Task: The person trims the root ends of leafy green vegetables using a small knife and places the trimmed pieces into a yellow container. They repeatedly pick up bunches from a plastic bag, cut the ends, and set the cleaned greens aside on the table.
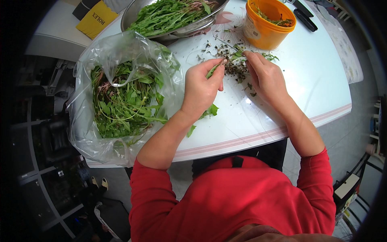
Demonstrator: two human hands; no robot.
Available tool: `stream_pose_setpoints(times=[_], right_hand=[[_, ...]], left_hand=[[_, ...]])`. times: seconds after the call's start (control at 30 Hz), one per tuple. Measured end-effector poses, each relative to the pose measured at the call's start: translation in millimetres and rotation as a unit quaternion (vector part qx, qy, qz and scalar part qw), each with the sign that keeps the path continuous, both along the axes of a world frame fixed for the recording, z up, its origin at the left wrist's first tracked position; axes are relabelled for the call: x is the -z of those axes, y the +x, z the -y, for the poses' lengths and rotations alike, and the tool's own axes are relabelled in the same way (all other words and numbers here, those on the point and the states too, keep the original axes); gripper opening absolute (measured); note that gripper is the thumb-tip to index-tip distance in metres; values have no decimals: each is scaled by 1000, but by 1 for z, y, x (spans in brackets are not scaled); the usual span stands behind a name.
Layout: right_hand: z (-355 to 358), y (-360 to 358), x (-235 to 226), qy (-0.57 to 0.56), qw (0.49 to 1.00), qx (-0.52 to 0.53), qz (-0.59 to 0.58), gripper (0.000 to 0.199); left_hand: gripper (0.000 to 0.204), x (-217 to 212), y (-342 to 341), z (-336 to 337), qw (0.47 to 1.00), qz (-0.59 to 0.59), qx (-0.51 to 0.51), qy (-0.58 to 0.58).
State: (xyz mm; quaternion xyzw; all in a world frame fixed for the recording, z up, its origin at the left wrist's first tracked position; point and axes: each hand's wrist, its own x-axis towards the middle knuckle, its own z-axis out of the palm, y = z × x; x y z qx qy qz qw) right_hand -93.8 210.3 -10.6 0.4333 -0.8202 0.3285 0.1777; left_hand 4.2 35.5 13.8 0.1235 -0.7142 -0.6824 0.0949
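My left hand [204,82] is closed around a leafy green plant [212,71], pinching its root end between thumb and fingers. Close by on the right, my right hand [267,76] grips what looks like a small knife [226,43]; its thin blade points up and to the left, and its handle is hidden in my fingers. Beneath and between the hands lies a heap of dark root scraps and leaf trimmings [237,69]. A clear plastic bag [85,90] full of loose leafy greens [125,103] stands left of my left hand.
At the back, a metal bowl [191,29] holds more greens. An orange bucket [264,33] with plant scraps stands behind my right hand. A black object [305,19] lies at the far right of the white table [322,76]. Behind the bag is a yellow cushion [96,20].
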Motion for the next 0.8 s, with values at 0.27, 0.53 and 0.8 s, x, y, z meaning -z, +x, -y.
stream_pose_setpoints(times=[0.27, 0.53, 0.8], right_hand=[[2, 13, -6, 1, 999, -45, 2, 38], [8, 16, -4, 11, 998, -39, -54, 35], [6, 13, -4, 40, 998, -29, -50, 38]], left_hand=[[24, 2, -4, 6, 989, 40, 24, 138], [21, -1, 0, 5, 987, 52, 26, 151], [18, 0, -1, 5, 989, 50, 28, 138]])
